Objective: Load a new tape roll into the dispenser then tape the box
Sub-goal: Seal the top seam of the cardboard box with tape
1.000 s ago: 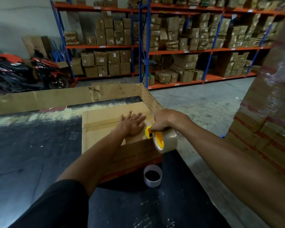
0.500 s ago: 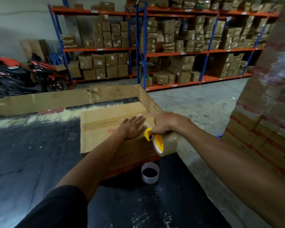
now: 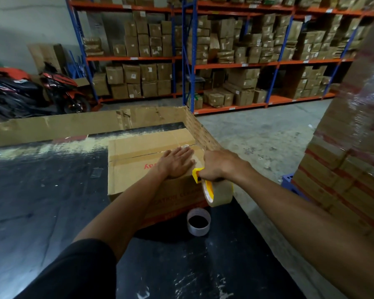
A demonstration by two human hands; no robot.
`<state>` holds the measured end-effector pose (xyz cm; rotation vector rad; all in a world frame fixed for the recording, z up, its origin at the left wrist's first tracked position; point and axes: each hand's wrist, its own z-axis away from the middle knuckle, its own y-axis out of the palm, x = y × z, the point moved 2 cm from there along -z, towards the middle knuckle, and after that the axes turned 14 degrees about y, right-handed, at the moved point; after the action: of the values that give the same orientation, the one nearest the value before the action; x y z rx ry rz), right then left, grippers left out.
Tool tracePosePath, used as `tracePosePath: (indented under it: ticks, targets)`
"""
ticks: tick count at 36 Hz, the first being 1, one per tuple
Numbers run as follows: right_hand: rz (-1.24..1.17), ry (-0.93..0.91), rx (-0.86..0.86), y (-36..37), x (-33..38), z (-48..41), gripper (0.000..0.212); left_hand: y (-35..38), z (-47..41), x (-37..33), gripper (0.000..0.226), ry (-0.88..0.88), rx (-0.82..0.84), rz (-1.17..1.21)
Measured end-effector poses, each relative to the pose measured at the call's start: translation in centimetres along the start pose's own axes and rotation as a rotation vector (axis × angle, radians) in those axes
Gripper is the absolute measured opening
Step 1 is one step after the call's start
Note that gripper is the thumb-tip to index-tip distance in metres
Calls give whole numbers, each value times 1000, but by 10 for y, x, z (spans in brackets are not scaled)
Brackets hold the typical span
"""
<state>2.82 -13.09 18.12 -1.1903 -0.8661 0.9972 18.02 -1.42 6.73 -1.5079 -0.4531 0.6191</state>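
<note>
A brown cardboard box [image 3: 138,160] with red print lies on the black table [image 3: 41,201], its top flaps closed along a centre seam. My left hand [image 3: 177,162] presses flat on the box top near its right front corner, fingers spread. My right hand [image 3: 218,167] grips the yellow tape dispenser [image 3: 198,174] at the box's right edge. The brown tape roll [image 3: 221,193] hangs on it below my hand, beside the box's right front corner. An empty whitish tape core [image 3: 198,221] stands on the table just in front of the box.
A low cardboard wall [image 3: 84,124] lines the table's far and right edges. A tall stack of shrink-wrapped cartons [image 3: 354,158] rises close on the right. Beyond the concrete floor [image 3: 268,130] stand shelves of boxes [image 3: 235,50]. Motorbikes [image 3: 30,89] are parked at far left.
The dispenser has moved slightly back along the box's right edge toward me. My left hand stays pressed on the box top, now flatter with fingers nearer the seam.
</note>
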Motion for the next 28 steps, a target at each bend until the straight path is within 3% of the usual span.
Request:
tracePosePath:
  ticks: [3, 11, 18, 23, 25, 28]
  targets:
    - [35, -26, -45, -2, 3, 7, 29, 0, 2, -1, 64, 2, -5, 1]
    - [45, -51, -59, -7, 2, 13, 30, -2, 5, -3, 63, 10, 11, -2]
    - [29, 7, 10, -7, -5, 8, 42, 1, 3, -2, 64, 1, 12, 2]
    - [-22, 18, 53, 8, -9, -8, 37, 0, 3, -2, 64, -2, 3, -1]
    - [-141, 57, 173, 12, -16, -21, 37, -1, 3, -3, 64, 3, 4, -7]
    - [-336, 161, 533, 33, -34, -39, 53, 0, 4, -1, 64, 21, 7, -1]
